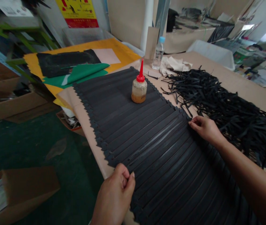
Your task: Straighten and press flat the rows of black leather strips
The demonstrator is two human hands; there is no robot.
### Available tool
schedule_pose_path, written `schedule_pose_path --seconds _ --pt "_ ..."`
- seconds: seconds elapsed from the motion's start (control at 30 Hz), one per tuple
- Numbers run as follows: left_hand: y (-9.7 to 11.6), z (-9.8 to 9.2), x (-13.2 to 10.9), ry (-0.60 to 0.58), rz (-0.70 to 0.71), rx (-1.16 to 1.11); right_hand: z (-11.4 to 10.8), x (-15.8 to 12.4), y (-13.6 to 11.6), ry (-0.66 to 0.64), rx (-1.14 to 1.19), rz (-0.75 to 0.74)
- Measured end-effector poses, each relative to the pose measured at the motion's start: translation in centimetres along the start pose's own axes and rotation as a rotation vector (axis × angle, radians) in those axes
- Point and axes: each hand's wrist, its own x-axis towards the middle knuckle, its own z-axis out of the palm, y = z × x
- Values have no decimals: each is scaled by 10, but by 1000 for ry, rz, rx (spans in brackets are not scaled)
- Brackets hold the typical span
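Rows of long black strips (123,122) lie side by side across the table, with jagged edges at both ends. Wet, shiny streaks of glue (156,140) run along a few of them. At the near left edge, my left hand (116,193) is closed, thumb and fingertips pinched at the end of a black strip. My right hand (204,128) pinches the other end of a strip at the right edge. Part of what each hand grips is hidden by the fingers. A glue bottle (139,91) with a red nozzle stands upright on the strips, partly filled with amber liquid.
A tangled heap of thin black strips (227,109) lies right of the rows. Behind are a water bottle (158,54), a crumpled white cloth (174,65) and green sheet material (86,73). Cardboard boxes (29,190) stand on the floor at left.
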Motion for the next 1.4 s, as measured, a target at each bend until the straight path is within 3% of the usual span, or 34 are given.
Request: schedule_pose_path --seconds 0.27,0.4,0.47,0.6,0.7,0.8,0.97,1.07,1.13,1.3,1.4 --pt "1 -1 0 15 9 -50 9 -1 -1 -5 -33 -7" --pt "1 0 0 23 -5 -43 10 -2 -3 -18 -230 -42" --pt "1 -1 0 24 -20 -78 -3 -2 -1 50 -322 -58" --pt "-7 -9 -9 10 -83 -246 -54 -8 25 240 -341 -43" --pt "-16 -18 -22 50 -140 -300 -82 -22 46 149 -448 -178" --pt "-23 -22 -33 73 -125 -317 -81 -36 54 -13 -571 -344" --pt "-21 -20 -43 6 -73 -385 -70 -49 45 7 -728 -255" --pt "-6 -16 -48 -50 33 -407 -79 -67 30 8 -675 -342" --pt "10 -10 -50 -82 165 -390 -82 -89 9 -56 -585 -427" --pt "59 9 -55 -232 479 -407 -58 -162 -82 -499 -218 -418" --pt "71 12 -54 -314 491 -406 -39 -189 -127 -679 47 -345"
